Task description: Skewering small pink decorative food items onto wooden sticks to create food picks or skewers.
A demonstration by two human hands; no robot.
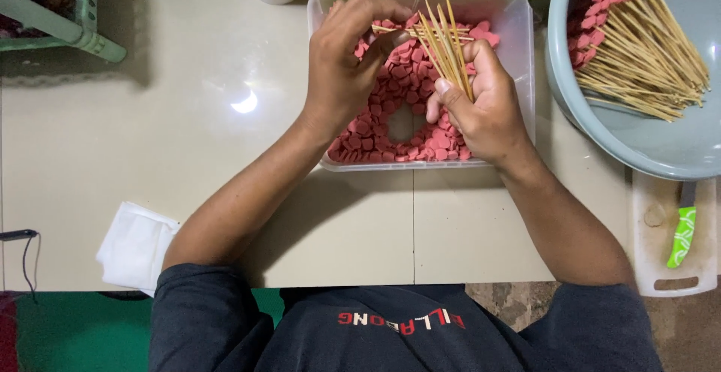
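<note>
Skewers in right hand: thin pale bamboo sticks (446, 45), a loose fanned bunch, tilted upward and slightly left, over the tub's middle
Skewer in left hand: one stick (420, 34) lying roughly level, pinched at its left end, crossing the bunch
Pink slices: small round flat pieces (383, 113), heaped in the tub, thinner at its centre
Tub: clear rectangular plastic (518, 56), at the table's far edge

White cloth (135, 246) lower left; cutting board (672, 240) right; green basket (71, 19).
</note>
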